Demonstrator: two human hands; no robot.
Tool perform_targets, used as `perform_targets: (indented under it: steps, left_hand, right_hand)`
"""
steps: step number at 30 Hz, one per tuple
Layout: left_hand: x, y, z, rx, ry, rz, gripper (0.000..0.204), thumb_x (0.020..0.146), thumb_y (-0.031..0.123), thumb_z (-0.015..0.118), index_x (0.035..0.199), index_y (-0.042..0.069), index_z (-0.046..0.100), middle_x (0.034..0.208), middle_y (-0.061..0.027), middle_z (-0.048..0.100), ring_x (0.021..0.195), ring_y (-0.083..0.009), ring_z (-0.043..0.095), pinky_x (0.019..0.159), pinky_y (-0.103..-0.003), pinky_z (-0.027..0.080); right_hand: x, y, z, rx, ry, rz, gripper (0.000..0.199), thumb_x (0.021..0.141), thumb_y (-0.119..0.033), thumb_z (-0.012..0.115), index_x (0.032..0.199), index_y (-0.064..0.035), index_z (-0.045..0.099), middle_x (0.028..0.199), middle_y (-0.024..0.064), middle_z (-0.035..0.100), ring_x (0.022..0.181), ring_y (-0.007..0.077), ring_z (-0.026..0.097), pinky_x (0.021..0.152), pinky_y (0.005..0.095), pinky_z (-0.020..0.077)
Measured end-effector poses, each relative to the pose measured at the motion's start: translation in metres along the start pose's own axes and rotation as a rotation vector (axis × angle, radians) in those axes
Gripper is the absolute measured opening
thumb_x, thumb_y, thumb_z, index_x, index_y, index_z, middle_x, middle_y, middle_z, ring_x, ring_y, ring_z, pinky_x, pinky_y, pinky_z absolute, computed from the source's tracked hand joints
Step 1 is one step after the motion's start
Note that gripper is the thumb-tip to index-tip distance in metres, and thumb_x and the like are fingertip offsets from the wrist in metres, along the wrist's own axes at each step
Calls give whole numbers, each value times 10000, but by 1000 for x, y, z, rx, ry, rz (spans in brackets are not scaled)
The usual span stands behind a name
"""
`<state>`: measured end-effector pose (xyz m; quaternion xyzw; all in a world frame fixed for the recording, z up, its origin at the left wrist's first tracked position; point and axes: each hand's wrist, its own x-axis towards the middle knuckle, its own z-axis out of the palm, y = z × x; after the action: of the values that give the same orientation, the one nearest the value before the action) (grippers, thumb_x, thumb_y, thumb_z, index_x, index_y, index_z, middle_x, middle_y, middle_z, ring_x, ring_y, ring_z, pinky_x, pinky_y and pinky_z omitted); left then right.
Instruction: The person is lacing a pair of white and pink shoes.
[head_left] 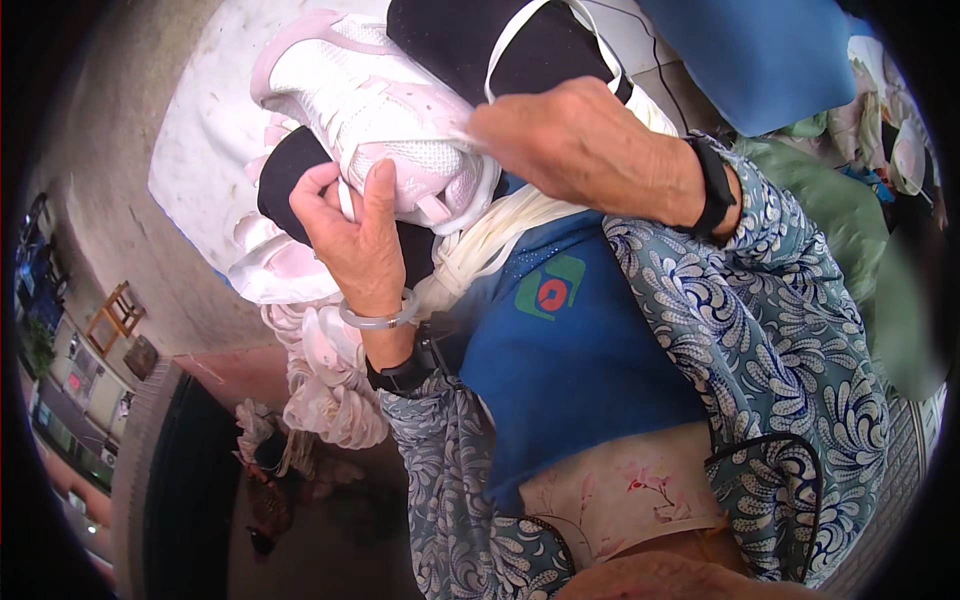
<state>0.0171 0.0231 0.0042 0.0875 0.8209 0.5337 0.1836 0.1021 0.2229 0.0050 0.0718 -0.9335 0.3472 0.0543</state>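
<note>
A white and pale pink sneaker (385, 120) lies over my dark-clad lap. My left hand (355, 235) is at its near left side, thumb and forefinger closed on a white shoelace (347, 198) that runs over the shoe. On the other side, my right hand (590, 145) is closed, its fingertips pinching a lace beside the shoe; they are slightly blurred. A loose white lace loop (495, 60) rises above the right hand. Below the shoe, a bundle of cream-white laces (500, 240) lies across my blue apron (570, 370).
A pile of pink and white shoe pieces (330, 370) hangs at the left, beside a white sheet (205, 150). A blue surface (755, 60) and a green bag (820, 210) are at the right. A small wooden stool (118, 315) stands far left.
</note>
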Motion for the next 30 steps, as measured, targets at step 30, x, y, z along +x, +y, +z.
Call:
perform_targets:
  steps: [30]
  left_hand:
    - [-3, 17, -22, 473, -19, 300, 104, 931, 80, 542, 878, 5, 493, 687, -79, 514, 552, -210, 491, 526, -292, 406]
  right_hand:
    - [14, -57, 8, 169, -354, -218, 159, 707, -102, 621, 793, 23, 574, 724, 159, 627, 663, 298, 663, 560, 375, 506]
